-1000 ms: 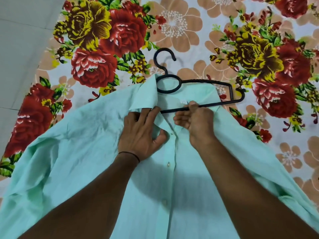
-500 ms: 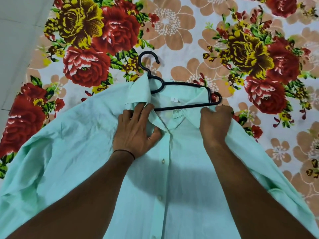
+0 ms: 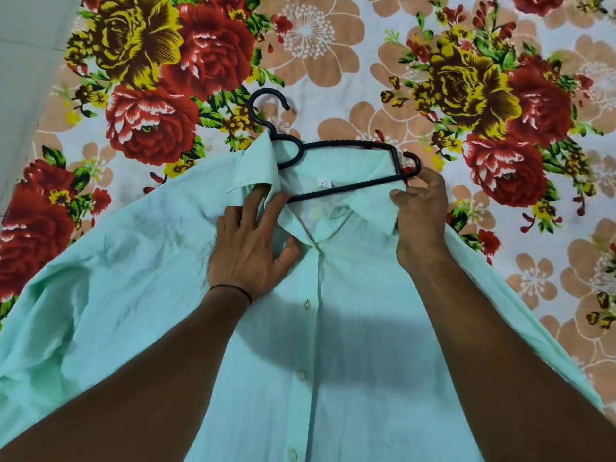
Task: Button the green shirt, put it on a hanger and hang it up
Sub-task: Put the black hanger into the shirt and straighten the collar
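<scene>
The mint-green shirt [image 3: 350,345] lies front up on the bed with its placket buttons fastened. A black plastic hanger [image 3: 336,145] sits partly inside the open collar, its hook pointing up and left beyond the collar and its left arm hidden under the cloth. My left hand [image 3: 253,248] presses flat on the shirt's left chest, fingertips at the left collar point. My right hand [image 3: 421,215] grips the right collar and shoulder cloth beside the hanger's right end.
A flowered bedsheet [image 3: 333,61] in red, yellow and tan covers the bed under the shirt. A pale tiled floor [image 3: 26,45] shows at the far left edge. The shirt's sleeves spread out to both sides.
My right hand has moved from the middle of the collar out to its right side and taken hold of the cloth near the hanger's right end. My left hand has stayed in place.
</scene>
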